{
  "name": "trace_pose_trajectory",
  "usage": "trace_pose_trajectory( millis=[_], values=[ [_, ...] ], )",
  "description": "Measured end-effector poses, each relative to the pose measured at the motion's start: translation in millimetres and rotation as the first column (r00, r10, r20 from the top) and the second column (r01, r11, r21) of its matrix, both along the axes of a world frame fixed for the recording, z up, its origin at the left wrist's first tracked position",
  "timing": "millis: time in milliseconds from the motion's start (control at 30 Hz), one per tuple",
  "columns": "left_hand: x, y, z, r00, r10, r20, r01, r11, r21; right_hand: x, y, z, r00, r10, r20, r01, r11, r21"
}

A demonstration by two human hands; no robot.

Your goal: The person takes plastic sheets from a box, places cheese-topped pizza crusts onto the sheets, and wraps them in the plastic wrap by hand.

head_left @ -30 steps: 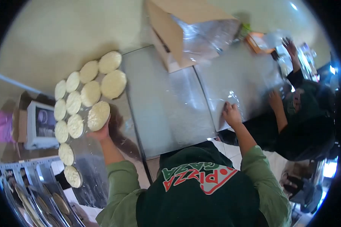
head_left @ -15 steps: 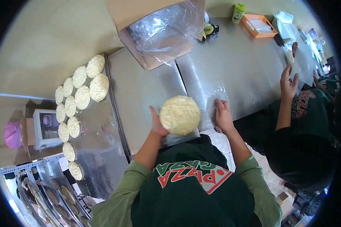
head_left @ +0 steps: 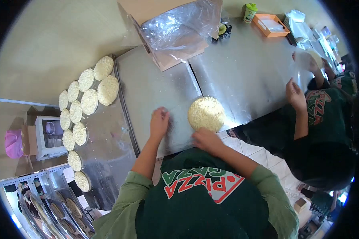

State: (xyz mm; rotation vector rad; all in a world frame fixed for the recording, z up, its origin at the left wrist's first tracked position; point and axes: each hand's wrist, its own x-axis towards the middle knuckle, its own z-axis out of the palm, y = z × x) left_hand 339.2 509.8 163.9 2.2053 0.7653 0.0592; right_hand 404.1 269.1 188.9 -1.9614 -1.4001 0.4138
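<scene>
A round pizza base (head_left: 206, 113) topped with pale shreds lies on the metal table (head_left: 163, 83), near its front edge. My right hand (head_left: 208, 140) is at the near edge of this base, with its fingers partly hidden; whether it grips the base cannot be made out. To the left, apart from the base, my left hand (head_left: 159, 121) is just above the tabletop, fingers curled and slightly blurred. What it holds, if anything, is too small to tell. Several similar bases (head_left: 108, 90) stand in rows on the left metal surface (head_left: 103, 151).
An open cardboard box (head_left: 179, 55) with clear plastic bags stands at the back. Behind on the right are a green cup (head_left: 250, 13) and an orange tray (head_left: 271, 26). A co-worker's hand (head_left: 296, 95) is at the right. A rack (head_left: 52, 199) holds more bases lower left.
The base has moved from my left hand to the table on the right. My left hand has let go of it, and my right hand has come left to its near edge.
</scene>
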Motion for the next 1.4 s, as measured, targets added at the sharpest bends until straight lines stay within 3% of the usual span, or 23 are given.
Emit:
trace_pose_trajectory(
  millis=[33, 67, 100, 167, 267, 300, 333, 367, 400, 467, 533, 600, 700, 800, 900, 1000, 1033, 1067, 1167, 1267, 1367, 1400],
  values=[
    [-6, 8, -2, 0.997, -0.047, 0.062, 0.026, 0.954, 0.298, -15, 17, -6, 0.987, 0.158, 0.012, -0.158, 0.987, -0.027],
    [-9, 12, -5, 0.988, -0.104, 0.110, 0.024, 0.824, 0.566, -29, 34, -13, 0.971, 0.219, 0.097, -0.209, 0.973, -0.102],
    [-9, 13, -10, 0.988, -0.140, 0.070, 0.078, 0.831, 0.551, -40, 47, -19, 0.942, 0.285, 0.175, -0.253, 0.950, -0.182],
    [-6, 15, -23, 0.977, -0.213, -0.003, 0.185, 0.838, 0.513, -50, 61, -27, 0.918, 0.323, 0.231, -0.288, 0.942, -0.172],
    [4, 24, -36, 0.988, -0.153, -0.019, 0.154, 0.983, 0.103, -53, 63, -44, 0.947, 0.272, 0.171, -0.237, 0.951, -0.199],
    [4, 24, -28, 0.997, 0.069, 0.047, -0.049, 0.939, -0.340, -51, 61, -47, 0.964, 0.230, 0.131, -0.199, 0.956, -0.215],
    [4, 22, -11, 0.958, 0.286, 0.009, -0.192, 0.668, -0.719, -45, 58, -28, 0.998, 0.061, -0.017, -0.063, 0.986, -0.152],
    [3, 19, 3, 0.887, 0.444, -0.127, -0.251, 0.233, -0.939, -38, 51, -7, 0.980, -0.103, -0.172, 0.085, 0.991, -0.106],
    [-3, 13, 11, 0.892, 0.419, -0.171, -0.286, 0.229, -0.931, -29, 43, 9, 0.912, -0.247, -0.329, 0.234, 0.969, -0.081],
    [-24, -5, 20, 0.890, 0.372, -0.264, -0.363, 0.229, -0.903, -6, 15, 15, 0.783, -0.557, -0.276, 0.549, 0.828, -0.115],
    [-38, -24, 11, 0.948, 0.286, -0.140, -0.237, 0.339, -0.911, 29, -28, 16, 0.801, -0.597, -0.030, 0.597, 0.802, -0.010],
    [-33, -40, 8, 0.970, 0.242, -0.024, -0.124, 0.407, -0.905, 67, -62, 6, 0.724, -0.583, 0.369, 0.641, 0.767, -0.045],
    [6, -68, 21, 0.975, 0.209, 0.078, -0.033, 0.480, -0.877, 95, -83, -12, 0.480, -0.698, 0.531, 0.831, 0.556, -0.020],
    [50, -111, 46, 0.989, 0.144, 0.037, -0.050, 0.554, -0.831, 102, -88, -15, 0.375, -0.836, 0.401, 0.922, 0.383, -0.063],
    [76, -136, 50, 0.994, 0.081, -0.073, -0.105, 0.540, -0.835, 108, -98, -23, 0.423, -0.861, 0.284, 0.906, 0.391, -0.163],
    [56, -117, 34, 0.927, -0.053, 0.372, 0.268, 0.787, -0.556, 115, -108, -29, 0.487, -0.864, 0.131, 0.867, 0.458, -0.198],
    [45, -98, 32, 0.847, -0.266, 0.460, 0.352, 0.929, -0.113, 116, -110, -28, 0.494, -0.856, 0.152, 0.867, 0.471, -0.164],
    [35, -80, 30, 0.753, -0.498, 0.429, 0.365, 0.860, 0.357, 117, -112, -26, 0.492, -0.863, 0.120, 0.866, 0.469, -0.174],
    [7, -55, 1, 0.837, -0.388, 0.385, 0.211, 0.879, 0.428, 119, -113, -25, 0.507, -0.861, 0.033, 0.855, 0.498, -0.147],
    [-13, -35, -39, 0.924, 0.116, 0.365, -0.205, 0.954, 0.218, 119, -111, -20, 0.495, -0.869, -0.027, 0.861, 0.494, -0.117],
    [-41, -47, -24, 0.998, 0.031, 0.059, -0.055, 0.882, 0.468, 119, -114, -20, 0.506, -0.862, -0.030, 0.852, 0.505, -0.136],
    [-41, -54, -14, 0.999, -0.054, -0.009, 0.051, 0.877, 0.477, 119, -114, -20, 0.510, -0.860, -0.034, 0.847, 0.508, -0.157]
  ],
)
